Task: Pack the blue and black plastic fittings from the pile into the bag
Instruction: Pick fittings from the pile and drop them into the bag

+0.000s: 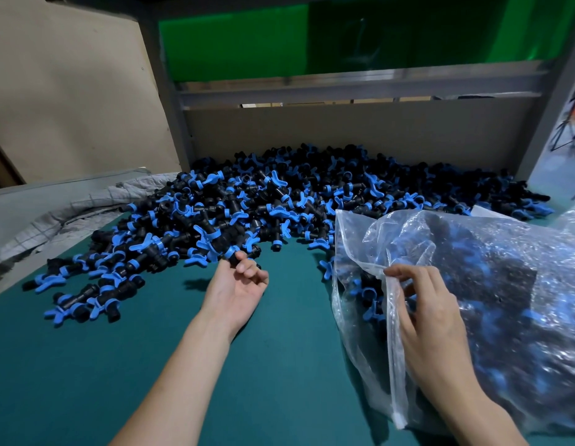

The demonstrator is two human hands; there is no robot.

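Head view: left hand [239,286] lies palm-up on the green worktop [135,365] at the near edge of the pile [279,194]. Its grip is closed, w/ fingertips pinching one black fitting [232,258] that touches its neighbours. Right hand [431,320] is on the clear bag [492,284], grip pinching the zip-strip edge of the mouth & holding it up, open toward the pile. Bag lies on its side at right, bulging w/ fittings, so a good share looks packed already. Plenty left tho: pile spreads across the worktop back to the cardboard wall [344,133], prob hundreds of pcs. Judging by that, task is mid-way at best. Bag seems near full, so it prob can't take the whole remainder. Grey cloth [70,210] sits bunched at far left beside the pile
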